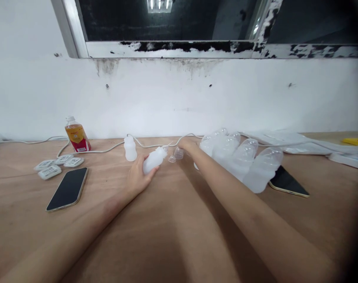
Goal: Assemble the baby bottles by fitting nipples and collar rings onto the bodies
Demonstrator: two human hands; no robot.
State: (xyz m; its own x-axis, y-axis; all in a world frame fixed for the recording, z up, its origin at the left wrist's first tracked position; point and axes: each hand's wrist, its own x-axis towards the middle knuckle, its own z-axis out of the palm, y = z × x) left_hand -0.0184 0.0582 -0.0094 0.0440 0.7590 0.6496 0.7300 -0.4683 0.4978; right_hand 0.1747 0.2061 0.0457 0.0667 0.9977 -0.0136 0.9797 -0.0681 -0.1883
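Wooden surface (167, 228) against a white wall (155, 94). Near the surface's back edge, the left hand (138, 175) grasps a tilted white bottle (153, 161); a second bottle (130, 149) stands beside it. The right hand (189, 144) is at a small clear cup (179, 153), near the same edge; its grip cannot be determined.

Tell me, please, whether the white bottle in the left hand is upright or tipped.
Tipped: the white bottle leans in the left hand, its neck end angled toward the picture's upper right.
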